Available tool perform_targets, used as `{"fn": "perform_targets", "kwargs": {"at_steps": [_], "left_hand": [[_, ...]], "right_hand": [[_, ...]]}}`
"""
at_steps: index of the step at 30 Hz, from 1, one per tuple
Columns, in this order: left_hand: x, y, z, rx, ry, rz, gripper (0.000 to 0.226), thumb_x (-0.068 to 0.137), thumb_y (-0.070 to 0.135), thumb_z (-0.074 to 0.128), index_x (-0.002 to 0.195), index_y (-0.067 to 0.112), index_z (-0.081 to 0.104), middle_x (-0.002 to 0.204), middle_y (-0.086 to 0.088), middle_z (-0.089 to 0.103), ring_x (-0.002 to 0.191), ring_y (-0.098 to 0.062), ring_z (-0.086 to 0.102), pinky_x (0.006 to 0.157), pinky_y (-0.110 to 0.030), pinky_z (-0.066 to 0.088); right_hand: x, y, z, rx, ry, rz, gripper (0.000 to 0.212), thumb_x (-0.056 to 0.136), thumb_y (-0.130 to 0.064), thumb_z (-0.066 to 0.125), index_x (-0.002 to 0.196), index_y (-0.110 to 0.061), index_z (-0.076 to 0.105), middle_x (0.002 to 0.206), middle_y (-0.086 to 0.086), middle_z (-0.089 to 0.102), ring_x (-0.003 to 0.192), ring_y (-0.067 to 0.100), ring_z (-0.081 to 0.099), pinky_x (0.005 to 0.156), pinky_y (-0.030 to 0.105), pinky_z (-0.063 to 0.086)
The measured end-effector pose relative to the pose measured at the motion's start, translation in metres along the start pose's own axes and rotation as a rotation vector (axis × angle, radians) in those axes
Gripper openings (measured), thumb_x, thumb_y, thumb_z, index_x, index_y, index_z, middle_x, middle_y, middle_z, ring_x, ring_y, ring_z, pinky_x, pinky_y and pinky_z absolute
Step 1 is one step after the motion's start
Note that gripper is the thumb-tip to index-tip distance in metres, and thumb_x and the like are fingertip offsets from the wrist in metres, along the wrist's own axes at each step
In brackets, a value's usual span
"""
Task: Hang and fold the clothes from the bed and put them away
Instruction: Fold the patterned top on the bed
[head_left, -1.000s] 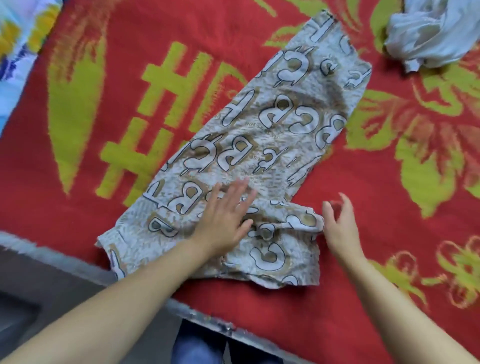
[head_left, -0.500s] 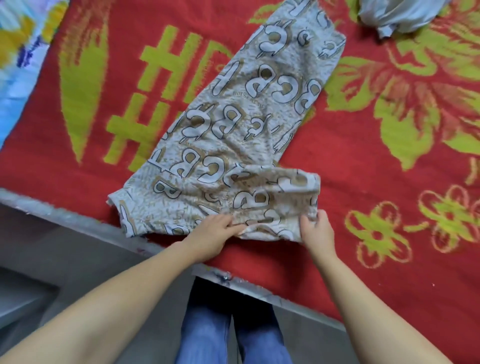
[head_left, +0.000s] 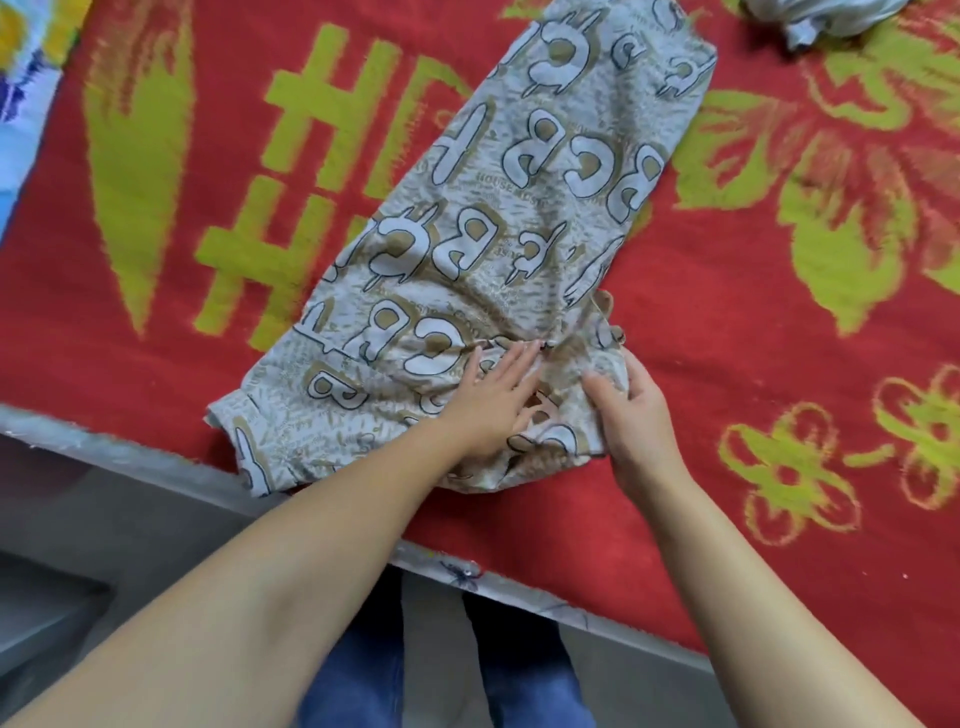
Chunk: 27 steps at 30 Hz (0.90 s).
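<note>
Since a moment ago the near end of the letter-printed garment (head_left: 498, 218), lying at the bed's (head_left: 727, 338) six-o'clock edge, is doubled over, left hand (head_left: 488, 410) pressing flat, right hand (head_left: 631, 410) pinching the fold's three-o'clock corner, so folding advances.

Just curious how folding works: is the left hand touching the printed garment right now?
Touching. The head view shows the left hand lying flat, fingers straight, on the printed garment.
</note>
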<state>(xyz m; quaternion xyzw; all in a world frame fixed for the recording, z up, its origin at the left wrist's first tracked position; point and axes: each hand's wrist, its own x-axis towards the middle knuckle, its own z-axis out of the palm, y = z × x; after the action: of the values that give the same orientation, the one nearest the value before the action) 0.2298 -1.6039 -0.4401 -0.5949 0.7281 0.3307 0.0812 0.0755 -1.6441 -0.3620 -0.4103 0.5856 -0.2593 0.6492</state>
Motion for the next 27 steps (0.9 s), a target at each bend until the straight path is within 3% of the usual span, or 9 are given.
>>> {"fn": "perform_targets", "kwargs": {"at_steps": [4,6,8,12,16,20,22,25,27], "left_hand": [[-0.050,-0.056,-0.029,-0.281,0.253,0.016,0.060,0.091,0.007,0.053,0.147,0.006,0.032,0.154,-0.011,0.028,0.142,-0.028,0.027,0.117,-0.045,0.019],[-0.088,-0.105,-0.036,-0.222,0.358,-0.120,0.054,0.087,-0.001,0.054,0.139,0.001,0.044,0.145,-0.017,0.041,0.133,-0.036,0.038,0.111,-0.051,0.030],[-0.123,-0.154,-0.042,-0.165,0.366,-0.223,0.055,0.084,-0.002,0.054,0.138,0.001,0.045,0.140,-0.019,0.045,0.130,-0.038,0.040,0.107,-0.054,0.034],[-0.160,-0.228,-0.046,0.044,0.158,-0.113,0.086,0.077,-0.004,0.061,0.151,0.016,0.023,0.154,-0.013,0.027,0.141,-0.032,0.027,0.113,-0.051,0.028],[-0.169,-0.266,-0.044,0.485,-0.069,0.232,0.109,0.077,-0.011,0.046,0.146,0.030,-0.027,0.153,-0.001,-0.034,0.141,-0.020,-0.031,0.111,-0.049,-0.022],[-0.141,-0.261,-0.048,0.604,-0.046,0.537,0.093,0.075,-0.005,0.038,0.153,0.027,-0.001,0.160,-0.002,-0.009,0.145,-0.024,-0.011,0.112,-0.055,-0.011],[-0.125,-0.251,-0.050,0.630,-0.154,0.698,0.085,0.081,-0.005,0.031,0.153,0.029,-0.001,0.160,-0.002,-0.006,0.144,-0.022,-0.017,0.108,-0.052,-0.023],[-0.113,-0.235,-0.064,0.566,-0.390,0.602,0.085,0.087,-0.008,0.038,0.152,0.034,0.005,0.160,0.004,-0.006,0.141,-0.010,-0.019,0.110,-0.039,-0.025],[-0.110,-0.224,-0.079,0.344,-0.462,0.491,0.071,0.090,-0.001,0.043,0.149,0.034,0.026,0.159,0.007,0.013,0.145,-0.006,0.000,0.117,-0.031,-0.009]], "right_hand": [[0.013,-0.022,0.091,-0.194,-0.054,-0.064,0.053,0.088,-0.028,0.058,0.139,-0.017,0.045,0.134,-0.006,0.052,0.124,0.008,0.048,0.103,0.026,0.040],[0.021,-0.021,0.132,-0.317,-0.197,-0.069,0.058,0.095,-0.033,0.053,0.148,-0.021,0.031,0.128,-0.004,0.056,0.111,0.004,0.053,0.095,0.016,0.041],[0.028,-0.015,0.162,-0.495,-0.370,-0.023,0.065,0.099,-0.039,0.045,0.154,-0.024,0.014,0.117,0.011,0.062,0.097,0.017,0.059,0.088,0.030,0.046],[0.011,0.012,0.174,-0.958,-0.350,-0.287,0.067,0.096,-0.029,0.051,0.153,-0.014,0.018,0.143,0.011,0.044,0.129,0.027,0.043,0.106,0.040,0.036],[-0.047,0.056,0.160,-1.459,-0.455,-0.554,0.088,0.061,-0.018,0.076,0.143,-0.009,0.044,0.148,0.022,0.037,0.136,0.041,0.038,0.103,0.066,0.033],[-0.052,0.080,0.165,-1.703,-0.494,-0.371,0.100,0.038,-0.015,0.086,0.134,-0.021,0.057,0.133,0.021,0.056,0.124,0.040,0.052,0.090,0.068,0.040],[-0.046,0.086,0.169,-1.745,-0.488,-0.333,0.098,0.049,-0.013,0.084,0.140,-0.026,0.049,0.139,0.024,0.049,0.129,0.044,0.045,0.096,0.071,0.031],[-0.042,0.085,0.165,-1.622,-0.579,-0.254,0.088,0.084,0.002,0.048,0.152,-0.036,0.008,0.160,0.015,0.001,0.147,0.039,-0.002,0.109,0.061,-0.015],[-0.038,0.070,0.159,-1.397,-0.593,-0.167,0.084,0.082,0.010,0.038,0.152,-0.033,0.020,0.162,0.004,0.006,0.149,0.028,-0.001,0.115,0.050,-0.014]]}}
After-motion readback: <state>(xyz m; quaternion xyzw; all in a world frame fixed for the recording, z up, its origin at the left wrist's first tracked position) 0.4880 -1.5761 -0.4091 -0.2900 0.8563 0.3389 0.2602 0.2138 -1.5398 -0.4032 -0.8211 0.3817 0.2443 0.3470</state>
